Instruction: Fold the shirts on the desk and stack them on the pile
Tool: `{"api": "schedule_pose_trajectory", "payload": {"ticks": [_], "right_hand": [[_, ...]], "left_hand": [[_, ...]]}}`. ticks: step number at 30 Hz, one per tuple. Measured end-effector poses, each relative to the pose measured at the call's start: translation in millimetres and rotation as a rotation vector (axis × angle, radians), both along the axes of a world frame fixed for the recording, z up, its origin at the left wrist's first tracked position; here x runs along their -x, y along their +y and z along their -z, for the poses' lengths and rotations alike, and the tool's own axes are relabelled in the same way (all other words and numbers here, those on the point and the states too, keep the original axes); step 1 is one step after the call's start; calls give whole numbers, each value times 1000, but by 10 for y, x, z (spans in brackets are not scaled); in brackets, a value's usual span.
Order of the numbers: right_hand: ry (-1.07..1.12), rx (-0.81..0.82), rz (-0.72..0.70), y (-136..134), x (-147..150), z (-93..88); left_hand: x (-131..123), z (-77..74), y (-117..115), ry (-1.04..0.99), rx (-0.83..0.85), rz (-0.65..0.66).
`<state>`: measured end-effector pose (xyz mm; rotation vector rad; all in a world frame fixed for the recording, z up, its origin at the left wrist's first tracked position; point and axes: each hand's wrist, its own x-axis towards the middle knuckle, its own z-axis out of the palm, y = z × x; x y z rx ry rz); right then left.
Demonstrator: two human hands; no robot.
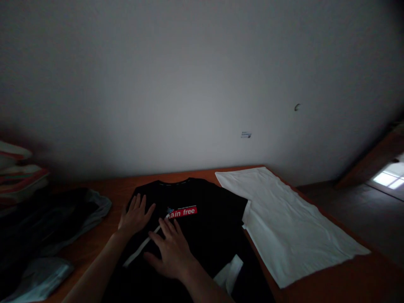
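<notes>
A black T-shirt [208, 227] with a red label printed "free" lies flat on the wooden table [120, 187], collar towards the wall. My left hand [135, 215] rests flat on its left shoulder area, fingers spread, open. My right hand [172, 250] lies flat on the chest of the shirt just below the red label, fingers stretched out, over a white strip on the fabric. Neither hand grips anything.
A white cloth [290, 223] is spread on the table to the right, its edge under the shirt's sleeve. A heap of dark and grey clothes [47, 227] sits at the left, with folded striped items [19, 172] behind. A plain wall stands behind the table.
</notes>
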<state>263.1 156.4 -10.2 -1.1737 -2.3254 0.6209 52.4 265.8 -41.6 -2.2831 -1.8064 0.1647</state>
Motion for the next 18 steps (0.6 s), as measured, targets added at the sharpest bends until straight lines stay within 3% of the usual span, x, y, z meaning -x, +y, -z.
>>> {"api": "schedule_pose_trajectory", "payload": {"ticks": [5,8,14,18], "right_hand": [[50,-15,27,11,41,41],[206,-53,168,90,103,113],[710,-23,552,291,122,240],[813,41,638,371,91,283]], "left_hand": [[-197,-171,4,11,-175,-55],[-420,-237,-37,-45,-246,-66],[-471,-9,-243,-57,-106,9],[-430,119,-303,-130,-181,-9]]}}
